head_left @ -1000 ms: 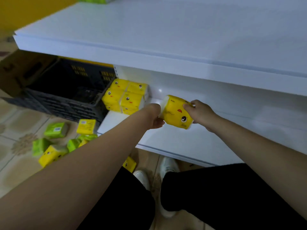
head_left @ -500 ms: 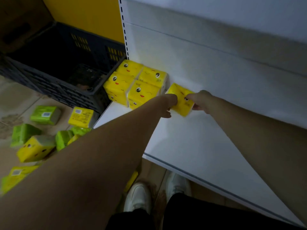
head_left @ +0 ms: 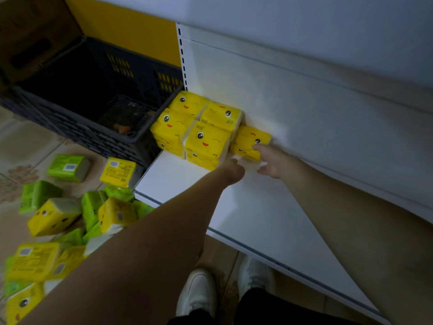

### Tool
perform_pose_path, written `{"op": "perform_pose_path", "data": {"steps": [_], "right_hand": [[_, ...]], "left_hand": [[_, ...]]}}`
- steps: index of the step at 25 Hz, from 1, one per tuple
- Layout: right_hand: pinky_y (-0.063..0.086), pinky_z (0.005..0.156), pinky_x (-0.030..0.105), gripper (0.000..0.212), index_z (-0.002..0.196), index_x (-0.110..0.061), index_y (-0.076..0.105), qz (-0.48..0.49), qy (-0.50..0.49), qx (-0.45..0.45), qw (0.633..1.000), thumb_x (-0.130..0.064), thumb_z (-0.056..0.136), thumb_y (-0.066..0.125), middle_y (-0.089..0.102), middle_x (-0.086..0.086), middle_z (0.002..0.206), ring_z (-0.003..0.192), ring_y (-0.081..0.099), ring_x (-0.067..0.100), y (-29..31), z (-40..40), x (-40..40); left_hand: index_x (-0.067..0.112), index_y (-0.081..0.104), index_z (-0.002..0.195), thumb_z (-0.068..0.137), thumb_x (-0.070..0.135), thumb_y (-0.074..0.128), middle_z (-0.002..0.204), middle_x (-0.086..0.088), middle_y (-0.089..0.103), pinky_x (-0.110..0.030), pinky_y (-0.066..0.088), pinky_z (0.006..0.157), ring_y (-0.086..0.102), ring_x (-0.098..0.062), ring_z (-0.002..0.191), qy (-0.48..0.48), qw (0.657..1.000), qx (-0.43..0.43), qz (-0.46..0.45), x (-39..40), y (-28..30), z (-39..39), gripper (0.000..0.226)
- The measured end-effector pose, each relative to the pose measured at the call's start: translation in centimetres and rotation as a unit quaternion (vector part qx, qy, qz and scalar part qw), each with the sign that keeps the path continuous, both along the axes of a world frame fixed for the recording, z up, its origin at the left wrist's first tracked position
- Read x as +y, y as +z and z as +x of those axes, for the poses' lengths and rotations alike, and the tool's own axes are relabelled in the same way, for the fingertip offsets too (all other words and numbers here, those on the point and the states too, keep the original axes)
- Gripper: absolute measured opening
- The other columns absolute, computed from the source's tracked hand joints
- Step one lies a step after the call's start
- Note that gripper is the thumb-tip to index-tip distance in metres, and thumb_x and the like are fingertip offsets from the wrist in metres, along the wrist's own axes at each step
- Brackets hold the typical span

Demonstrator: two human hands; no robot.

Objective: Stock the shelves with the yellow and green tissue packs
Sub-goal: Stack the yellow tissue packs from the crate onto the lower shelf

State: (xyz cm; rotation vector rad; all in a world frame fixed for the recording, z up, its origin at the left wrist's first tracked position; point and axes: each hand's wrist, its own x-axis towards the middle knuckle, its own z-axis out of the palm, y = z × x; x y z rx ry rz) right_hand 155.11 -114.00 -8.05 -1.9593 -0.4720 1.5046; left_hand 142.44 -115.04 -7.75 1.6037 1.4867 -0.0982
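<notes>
A: Where is the yellow tissue pack sitting?

B: It is lying on the white shelf against the back panel, at about one o'clock from the middle of the view, just to the right of the stacked yellow packs and touching them.

A: What are the hands doing?

B: The right hand is reaching in from four o'clock, its fingers stretched out fairly straight and touching the pack's front face. The left hand is coming in from seven o'clock and hovering just below the stack; its fingers are looking curled under, and I cannot tell whether they are touching a pack.

A: And the rest of the stock?

B: Loose yellow and green packs are lying scattered on the tiled floor at eight o'clock. A dark plastic crate is standing at ten o'clock, beside the shelf's left end. White shoes are showing at six o'clock.
</notes>
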Motion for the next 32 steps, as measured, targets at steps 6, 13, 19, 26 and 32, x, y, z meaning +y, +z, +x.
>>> {"op": "perform_pose_path", "data": {"steps": [6,13,19,26,32], "right_hand": [[0.036,0.104,0.038,0.047,0.141,-0.004,0.043,0.02,0.091,-0.201,0.975,-0.028,0.1,0.045,0.047,0.005,0.136,0.133,0.041,0.03,9.0,4.6,-6.0],[0.02,0.114,0.035,0.063,0.152,-0.008,0.024,-0.01,0.178,-0.387,0.904,-0.049,0.103,0.022,0.026,0.011,0.158,0.144,0.024,0.03,21.1,14.2,-24.9],[0.029,0.11,0.034,0.063,0.151,-0.012,0.029,-0.02,0.055,-0.402,0.914,-0.05,0.101,0.032,0.03,0.007,0.156,0.14,0.034,0.028,22.6,22.0,-48.0],[0.045,0.09,0.04,0.062,0.146,-0.006,0.033,-0.178,-0.056,-0.304,0.934,-0.046,0.1,0.042,0.042,0.018,0.144,0.121,0.049,0.034,12.1,22.2,-75.5],[0.039,0.103,0.038,0.077,0.147,-0.011,0.034,-0.181,-0.051,-0.214,0.958,-0.04,0.083,0.065,0.038,0.017,0.149,0.133,0.042,0.032,2.4,11.8,-84.7]], "left_hand": [[0.002,0.029,0.148,0.102,0.024,0.038,0.154,-0.016,0.03,-0.029,0.021,0.114,0.03,-0.026,0.142,-0.182,0.976,0.103,0.065,-3.4,8.5,3.0,0.051],[0.017,0.021,0.153,0.1,0.038,0.038,0.155,-0.009,0.03,-0.04,0.033,0.112,0.034,-0.027,0.139,-0.398,0.903,0.04,0.154,-22.5,19.3,12.7,0.06],[0.02,0.022,0.153,0.1,0.043,0.038,0.154,-0.009,0.032,-0.041,0.033,0.112,0.035,-0.03,0.138,-0.553,0.807,0.027,0.206,-41.5,23.5,20.8,0.06],[0.013,0.05,0.133,0.096,0.036,0.046,0.136,-0.015,0.051,-0.037,0.044,0.097,0.052,-0.034,0.12,-0.659,0.736,0.006,0.152,-58.5,18.4,22.1,0.044],[0.015,0.057,0.123,0.097,0.036,0.046,0.121,-0.013,0.056,-0.037,0.047,0.092,0.056,-0.029,0.109,-0.679,0.726,0.076,0.078,-60.3,14.1,19.7,0.036]]}}
